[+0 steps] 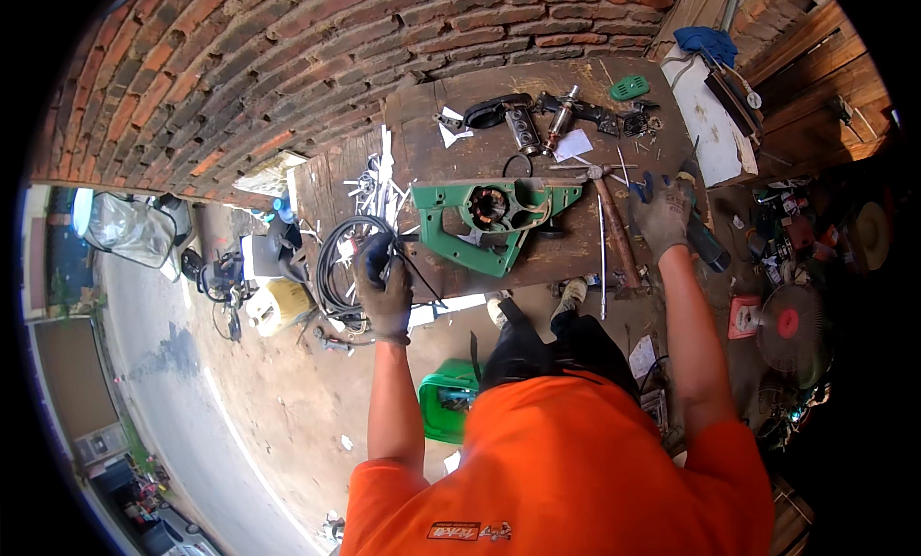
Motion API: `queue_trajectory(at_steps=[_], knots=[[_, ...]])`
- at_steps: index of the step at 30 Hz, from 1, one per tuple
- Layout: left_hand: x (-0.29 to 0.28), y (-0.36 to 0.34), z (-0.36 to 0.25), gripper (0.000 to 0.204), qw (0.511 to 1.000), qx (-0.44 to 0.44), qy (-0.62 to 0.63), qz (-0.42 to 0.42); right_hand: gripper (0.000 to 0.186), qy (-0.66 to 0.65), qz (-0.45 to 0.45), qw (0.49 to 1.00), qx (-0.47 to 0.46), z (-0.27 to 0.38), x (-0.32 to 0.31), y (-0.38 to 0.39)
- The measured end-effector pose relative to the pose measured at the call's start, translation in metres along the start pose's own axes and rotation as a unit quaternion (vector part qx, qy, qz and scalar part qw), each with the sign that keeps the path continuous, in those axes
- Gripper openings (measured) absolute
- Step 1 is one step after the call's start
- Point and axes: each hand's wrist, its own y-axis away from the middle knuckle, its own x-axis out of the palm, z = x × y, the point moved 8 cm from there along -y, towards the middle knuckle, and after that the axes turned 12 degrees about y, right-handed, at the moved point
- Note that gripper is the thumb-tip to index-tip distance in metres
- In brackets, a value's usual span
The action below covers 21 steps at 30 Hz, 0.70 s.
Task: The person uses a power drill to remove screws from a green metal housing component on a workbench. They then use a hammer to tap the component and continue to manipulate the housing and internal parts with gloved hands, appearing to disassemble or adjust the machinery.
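Observation:
On the worktable lies a green power tool housing (470,254) with a round opening that shows copper-coloured windings. My left hand (384,292), in a grey glove with dark fingers, is closed at the right side of a coiled black cable (331,273). Its fingers curl over the cable, partly hiding it. Toward the table's right edge is my gloved right hand (662,218), its fingers spread and nothing visible in them. Beside and partly beneath it lies a teal handheld power tool (708,247). A hammer (619,232) and a thin metal rod (602,259) lie between the housing and my right hand.
Metal motor parts (523,129), a black ring, small screws and a green cover (629,87) lie along the table's far side, near a brick wall (432,28). White paper strips (384,177) lie left. Below are a green bucket (443,417), a yellow jug (278,308) and a fan (791,328).

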Motion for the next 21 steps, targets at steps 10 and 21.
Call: queue_trajectory(at_steps=[10, 21], knots=[[0.023, 0.0, 0.067, 0.024, 0.923, -0.285, 0.02, 0.256, 0.058, -0.206, 0.189, 0.941, -0.191, 0.256, -0.073, 0.104], [0.003, -0.011, 0.063, 0.044, 0.855, -0.396, 0.242, 0.233, 0.066, -0.089, 0.241, 0.96, -0.11, 0.277, -0.058, 0.117]])
